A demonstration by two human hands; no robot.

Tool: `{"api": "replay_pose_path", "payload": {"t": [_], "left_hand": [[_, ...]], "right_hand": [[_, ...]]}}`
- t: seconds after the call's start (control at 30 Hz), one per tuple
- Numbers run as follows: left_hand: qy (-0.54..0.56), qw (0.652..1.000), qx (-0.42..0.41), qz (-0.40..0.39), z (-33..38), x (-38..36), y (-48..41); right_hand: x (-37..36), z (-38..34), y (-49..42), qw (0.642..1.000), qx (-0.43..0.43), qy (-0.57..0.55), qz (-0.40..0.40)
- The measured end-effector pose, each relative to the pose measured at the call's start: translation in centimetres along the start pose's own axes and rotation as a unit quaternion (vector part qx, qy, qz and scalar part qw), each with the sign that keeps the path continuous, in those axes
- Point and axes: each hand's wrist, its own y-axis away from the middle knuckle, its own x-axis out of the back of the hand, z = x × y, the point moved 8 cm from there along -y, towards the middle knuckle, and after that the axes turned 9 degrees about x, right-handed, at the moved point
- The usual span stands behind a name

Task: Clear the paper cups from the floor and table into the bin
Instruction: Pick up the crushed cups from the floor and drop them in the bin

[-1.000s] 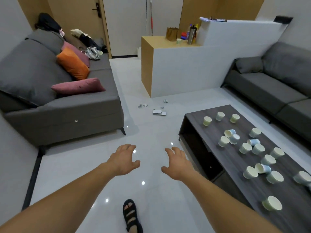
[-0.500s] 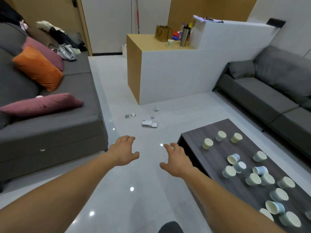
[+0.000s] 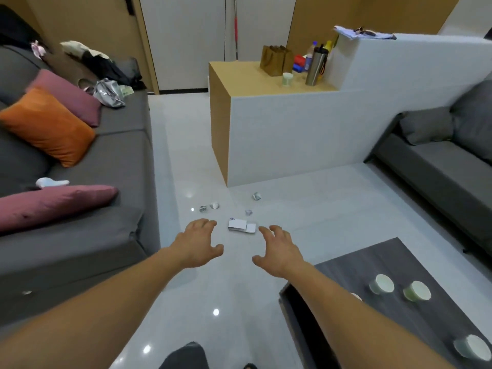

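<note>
Floor scraps (image 3: 241, 226) now lie nearer as we step past the cups (image 3: 381, 284) on the table (image 3: 386, 259): floor first, we judge; left hand (image 3: 198, 246) and right hand (image 3: 279, 253) spread wide, empty

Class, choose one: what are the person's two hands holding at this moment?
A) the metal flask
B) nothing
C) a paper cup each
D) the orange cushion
B: the left hand and right hand hover open above the floor, gripping nothing.
</note>
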Motion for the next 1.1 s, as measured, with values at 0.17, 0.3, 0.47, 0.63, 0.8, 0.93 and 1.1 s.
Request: {"api": "replay_pose_path", "payload": {"t": [0.17,0.3,0.47,0.63,0.8,0.93,1.1], "left_hand": [[-0.002,0.999,0.015,-0.037,1.2,0.9,-9.1],[0.01,0.998,0.006,-0.055,2.6,1.8,-18.3],[0.006,0.996,-0.008,-0.084,4.3,3.9,-28.5],[0.01,0.995,0.003,-0.099,5.2,5.7,-37.1],[0.022,0.992,0.054,-0.114,5.7,5.6,-45.9],[0.071,0.98,0.15,-0.11,5.1,5.0,-52.4],[0.124,0.951,0.243,-0.145,4.2,0.8,-58.2]], "right_hand": [[1.0,3.0,-8.6,0.999,0.001,0.005,-0.036],[2.4,6.0,-16.4,0.998,-0.013,0.009,-0.054],[5.2,9.8,-25.3,0.997,-0.036,0.003,-0.068],[6.7,13.3,-33.7,0.995,-0.039,-0.005,-0.092],[6.1,17.3,-44.0,0.991,0.004,-0.005,-0.135],[4.9,20.9,-52.3,0.98,0.054,0.009,-0.193],[2.3,25.6,-61.9,0.962,0.096,0.038,-0.251]]}}
